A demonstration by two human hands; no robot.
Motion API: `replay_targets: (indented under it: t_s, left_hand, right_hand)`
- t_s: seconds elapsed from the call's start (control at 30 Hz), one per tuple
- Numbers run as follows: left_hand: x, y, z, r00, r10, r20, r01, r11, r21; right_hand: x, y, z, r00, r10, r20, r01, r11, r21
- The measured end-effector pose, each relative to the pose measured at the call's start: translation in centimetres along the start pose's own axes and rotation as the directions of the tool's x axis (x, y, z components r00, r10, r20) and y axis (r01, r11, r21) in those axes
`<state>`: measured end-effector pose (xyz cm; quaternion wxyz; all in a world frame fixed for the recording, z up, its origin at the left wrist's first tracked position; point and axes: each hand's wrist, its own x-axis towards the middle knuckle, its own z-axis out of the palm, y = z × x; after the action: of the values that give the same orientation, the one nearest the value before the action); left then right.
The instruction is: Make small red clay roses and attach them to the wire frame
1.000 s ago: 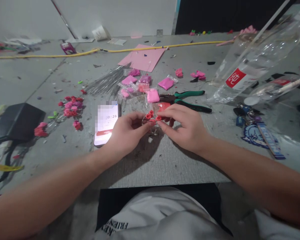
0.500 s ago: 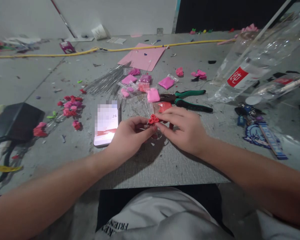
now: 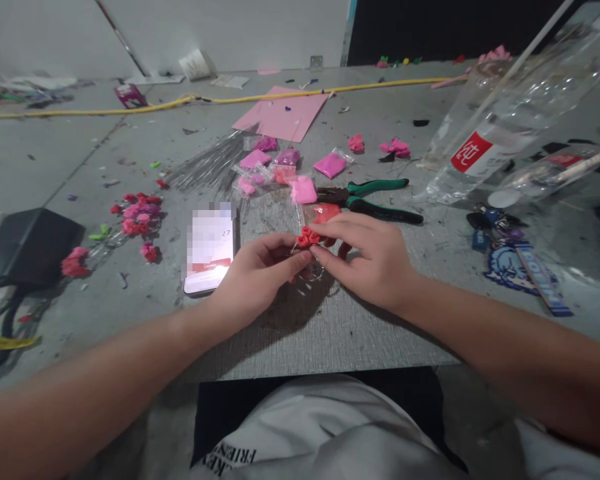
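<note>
Red petals, bunched tight, sit between my two hands in the head view: the red flower cluster [image 3: 308, 236] is held just above the worktop [image 3: 280, 347], in front of my body. My left grip [image 3: 253, 267] pinches it from the lower left, thumb on the near side and the other fingers partly hidden behind. My right grip [image 3: 373, 257] closes on its right edge between thumb and forefinger. Loops of thin wire [image 3: 320, 271] hang below the red; I can't make out how they run under my fingers. I take the step in hand to be gathering and setting the little blooms together at the head of their stems. What comes next, I judge, calls for a steady left pinch and a light turn from the right, drawing the wires together without squashing the petals. The pliers [image 3: 380, 187] lie beyond my right hand, within reach should a stem need cutting or bending. More wire strands [image 3: 213, 163] fan out beyond the phone [image 3: 207, 270], and a group of pink and red flowers [image 3: 140, 213] rests to the left of it. A packet of red material [image 3: 326, 213] lies just behind my fingers.
</note>
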<state>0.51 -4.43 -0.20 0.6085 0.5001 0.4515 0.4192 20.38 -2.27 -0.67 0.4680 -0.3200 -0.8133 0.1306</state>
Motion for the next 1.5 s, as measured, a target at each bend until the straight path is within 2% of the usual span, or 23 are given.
replay_targets:
  t_s: [0.13,0.33,0.53,0.73,0.93,1.07,1.17,1.33,1.5]
  left_hand:
    - [0.3,-0.1,-0.3,1.0,-0.008,0.003,0.009,1.0,-0.006]
    - [0.4,0.0,-0.3,0.999,0.013,0.032,-0.011,0.998,-0.066]
    - [0.1,0.1,-0.3,0.997,0.027,0.068,-0.024,0.999,-0.042]
    - [0.1,0.0,-0.5,0.989,0.075,0.124,-0.069,0.996,-0.053]
    - [-0.2,0.2,-0.5,0.979,0.145,0.14,-0.147,0.989,0.002]
    - [-0.3,0.2,-0.7,0.973,0.165,0.163,-0.174,0.984,0.038]
    - [-0.3,0.3,-0.7,0.967,0.174,0.185,-0.186,0.981,0.05]
    - [-0.3,0.3,-0.5,0.964,0.253,0.081,-0.257,0.965,0.055]
    - [-0.3,0.4,-0.5,0.952,0.303,0.055,-0.306,0.949,0.075]
  right_hand:
    - [0.1,-0.3,-0.6,0.991,0.126,0.04,-0.131,0.979,0.155]
    - [-0.1,-0.3,-0.8,0.963,0.259,0.072,-0.269,0.926,0.266]
    - [-0.2,-0.3,-0.8,0.96,0.265,0.096,-0.282,0.906,0.317]
    - [-0.3,-0.7,-1.0,0.928,0.326,0.182,-0.373,0.832,0.41]
    - [-0.3,-1.0,-1.1,0.935,0.299,0.191,-0.354,0.811,0.465]
    - [0.0,-0.9,-1.2,0.924,0.304,0.234,-0.383,0.722,0.576]
    - [0.2,-0.8,-1.2,0.894,0.355,0.274,-0.447,0.657,0.607]
    - [0.3,-0.7,-1.3,0.858,0.413,0.305,-0.51,0.624,0.591]
    - [-0.1,-1.2,-1.3,0.862,0.42,0.282,-0.5,0.622,0.603]
